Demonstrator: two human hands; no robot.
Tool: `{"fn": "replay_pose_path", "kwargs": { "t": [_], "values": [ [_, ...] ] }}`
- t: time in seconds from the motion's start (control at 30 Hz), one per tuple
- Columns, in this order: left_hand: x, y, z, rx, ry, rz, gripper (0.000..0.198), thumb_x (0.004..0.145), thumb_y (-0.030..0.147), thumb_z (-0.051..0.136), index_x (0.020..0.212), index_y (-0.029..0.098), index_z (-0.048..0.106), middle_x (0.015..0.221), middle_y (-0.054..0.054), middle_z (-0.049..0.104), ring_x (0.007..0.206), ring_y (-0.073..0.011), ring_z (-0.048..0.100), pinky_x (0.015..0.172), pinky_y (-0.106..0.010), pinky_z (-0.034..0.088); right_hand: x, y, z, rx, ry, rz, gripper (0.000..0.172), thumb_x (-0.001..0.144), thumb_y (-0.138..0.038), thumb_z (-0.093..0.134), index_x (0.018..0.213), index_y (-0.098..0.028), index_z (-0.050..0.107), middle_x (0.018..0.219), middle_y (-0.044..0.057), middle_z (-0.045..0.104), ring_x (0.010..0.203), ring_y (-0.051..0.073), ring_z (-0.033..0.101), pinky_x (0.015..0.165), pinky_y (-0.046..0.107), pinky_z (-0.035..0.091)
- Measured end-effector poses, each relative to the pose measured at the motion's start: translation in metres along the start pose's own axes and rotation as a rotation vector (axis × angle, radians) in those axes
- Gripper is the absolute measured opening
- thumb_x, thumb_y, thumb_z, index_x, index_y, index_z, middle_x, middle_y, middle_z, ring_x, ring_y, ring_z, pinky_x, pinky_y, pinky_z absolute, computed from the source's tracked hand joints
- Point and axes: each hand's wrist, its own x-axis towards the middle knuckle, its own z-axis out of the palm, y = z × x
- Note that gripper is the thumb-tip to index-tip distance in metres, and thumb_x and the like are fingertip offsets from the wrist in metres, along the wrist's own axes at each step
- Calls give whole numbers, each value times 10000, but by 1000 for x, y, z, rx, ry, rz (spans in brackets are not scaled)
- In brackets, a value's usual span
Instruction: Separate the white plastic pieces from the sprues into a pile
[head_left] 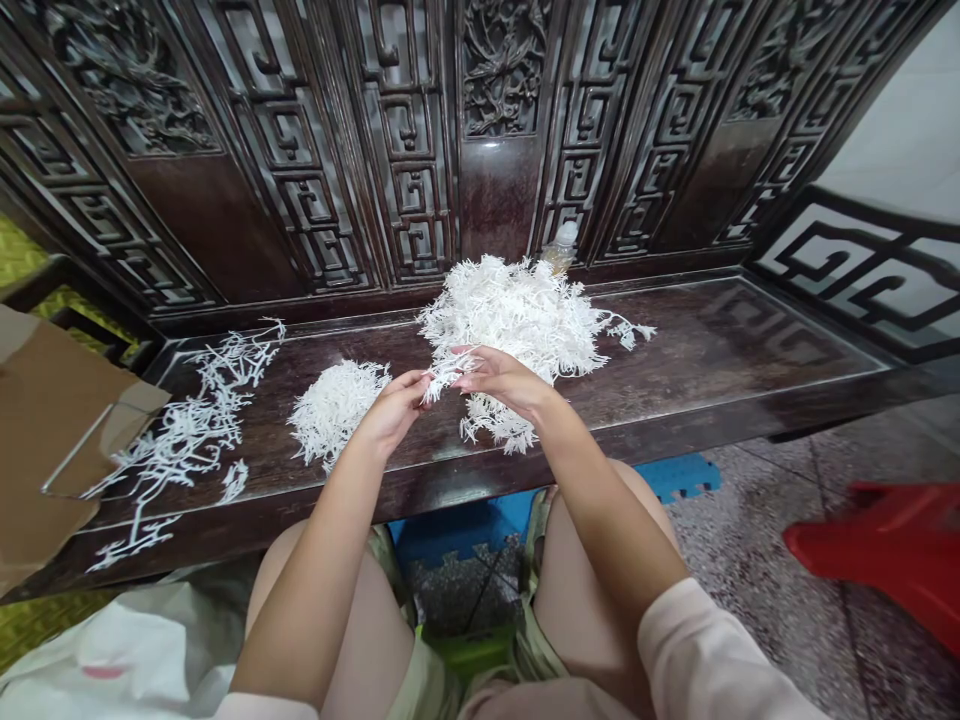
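Between my two hands is a small white branched sprig, thin and many-tipped like plastic coral or twigs. My left hand pinches its left end with closed fingers. At its other end, my right hand grips it with thumb and fingers. Just behind my hands rises a large heap of the same white sprigs, part of it spilling toward the bench's front edge. To the left of my left hand sits a smaller, rounded pile of white pieces. Farther left lie looser, bare-looking white branches.
The dark wooden bench has a carved lattice back. A clear bottle stands behind the heap. At the left are a cardboard box and a white bag. A red plastic object stands on the floor at right.
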Motion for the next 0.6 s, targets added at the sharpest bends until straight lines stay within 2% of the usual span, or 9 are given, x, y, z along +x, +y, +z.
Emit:
{"fn": "replay_pose_path", "kwargs": {
  "t": [0.17, 0.37, 0.47, 0.6],
  "values": [
    [-3, 3, 3, -108, -57, -43, 178, 619, 250, 654, 754, 159, 581, 715, 4, 543, 581, -66, 458, 572, -207, 378, 6, 6, 3, -100, 193, -27, 269, 543, -212, 691, 784, -150, 587, 666, -9, 603, 557, 83, 528, 631, 262, 423],
    [-5, 8, 3, -243, -85, -62, 191, 715, 252, 525, 841, 128, 598, 660, -21, 544, 650, -121, 537, 641, -250, 408, 8, 10, 5, -168, 307, -56, 276, 534, -300, 703, 710, -145, 559, 622, -24, 564, 521, 69, 496, 583, 237, 396],
    [-4, 4, 3, -283, -110, -49, 224, 664, 162, 501, 870, 129, 583, 690, -37, 579, 671, -138, 555, 657, -265, 404, 8, 12, 5, -164, 300, -44, 270, 548, -323, 690, 705, -151, 554, 602, -30, 553, 521, 67, 485, 574, 228, 379],
    [-3, -6, 8, -151, -112, 19, 230, 590, 98, 585, 813, 149, 571, 740, -9, 580, 689, -118, 549, 656, -243, 385, 9, 15, 7, -148, 329, -29, 277, 552, -342, 681, 705, -156, 542, 573, -37, 540, 523, 72, 482, 567, 226, 361]
  ]
}}
